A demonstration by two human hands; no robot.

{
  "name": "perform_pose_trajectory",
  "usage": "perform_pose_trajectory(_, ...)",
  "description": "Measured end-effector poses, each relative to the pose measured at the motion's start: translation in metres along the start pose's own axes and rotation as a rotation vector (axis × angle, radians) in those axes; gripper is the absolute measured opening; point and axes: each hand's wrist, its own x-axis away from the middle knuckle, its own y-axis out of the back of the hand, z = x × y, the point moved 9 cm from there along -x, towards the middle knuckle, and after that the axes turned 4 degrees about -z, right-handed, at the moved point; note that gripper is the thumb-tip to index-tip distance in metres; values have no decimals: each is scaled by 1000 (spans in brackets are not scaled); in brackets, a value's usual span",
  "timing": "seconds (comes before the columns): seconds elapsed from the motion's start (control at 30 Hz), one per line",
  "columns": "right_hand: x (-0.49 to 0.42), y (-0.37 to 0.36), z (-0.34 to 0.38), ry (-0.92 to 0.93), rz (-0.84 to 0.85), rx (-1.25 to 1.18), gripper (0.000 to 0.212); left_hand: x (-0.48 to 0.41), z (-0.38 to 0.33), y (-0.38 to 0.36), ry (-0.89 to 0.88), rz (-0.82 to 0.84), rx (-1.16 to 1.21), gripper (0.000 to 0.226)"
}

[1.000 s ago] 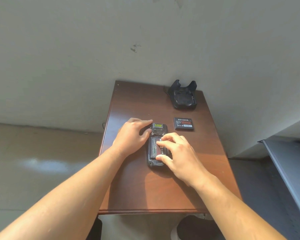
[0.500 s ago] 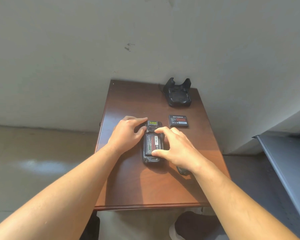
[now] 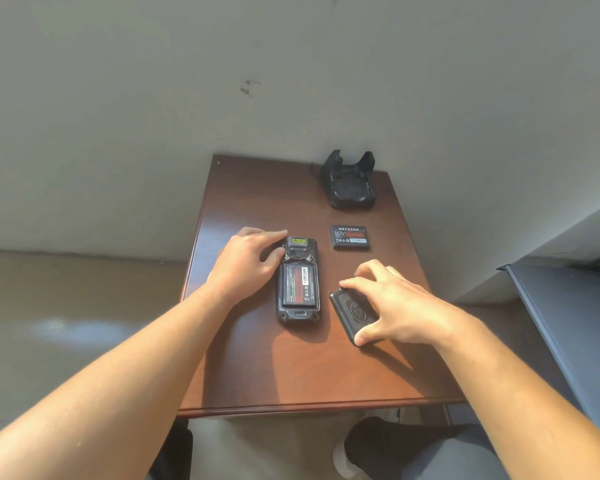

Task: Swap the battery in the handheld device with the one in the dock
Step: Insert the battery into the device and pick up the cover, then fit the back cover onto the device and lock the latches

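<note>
Right hand point(image 3: 392, 304), lower right of centre, now leaves the device and pinches the loose back cover point(image 3: 355, 315) between thumb and fingers on the table point(image 3: 291, 375); half a second ago it pressed on the battery bay. Handheld device point(image 3: 298, 280) lies face down at centre, a battery point(image 3: 299, 284) seated and exposed. Left hand point(image 3: 246, 263) steadies its upper left edge, fingers curled. Above, the second battery point(image 3: 349, 237) lies loose. Dock point(image 3: 352, 183), upper right, appears empty. Likely next steps: refit cover, then dock the loose battery.
</note>
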Motion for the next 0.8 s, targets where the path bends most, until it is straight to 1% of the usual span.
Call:
perform_pose_trajectory(0.13,-1,2,0,-4,-34,6,85,-1,0,0,6,-4,1,38)
perform_pose_trajectory(0.2,-3,5,-5,-22,-61,-74,67,0,0,0,10,-2,5,38)
perform_pose_trajectory(0.3,-7,18,-15,-26,-133,-230,30,1,-1,1,14,-3,8,37)
perform_pose_trajectory(0.37,-10,30,-17,-20,-166,-396,19,1,-1,1,17,-1,10,37)
perform_pose_trajectory(0.47,-16,49,-1,29,-206,-670,17,1,-1,0,17,10,8,38)
perform_pose_trajectory(0.53,-21,58,15,67,-239,-754,15,0,1,-1,22,20,13,39)
perform_pose_trajectory(0.67,-35,53,40,107,-277,-779,15,0,1,-1,23,14,14,38)
perform_pose_trajectory(0.8,-48,46,44,106,-300,-733,17,2,-5,0,-18,18,4,39)
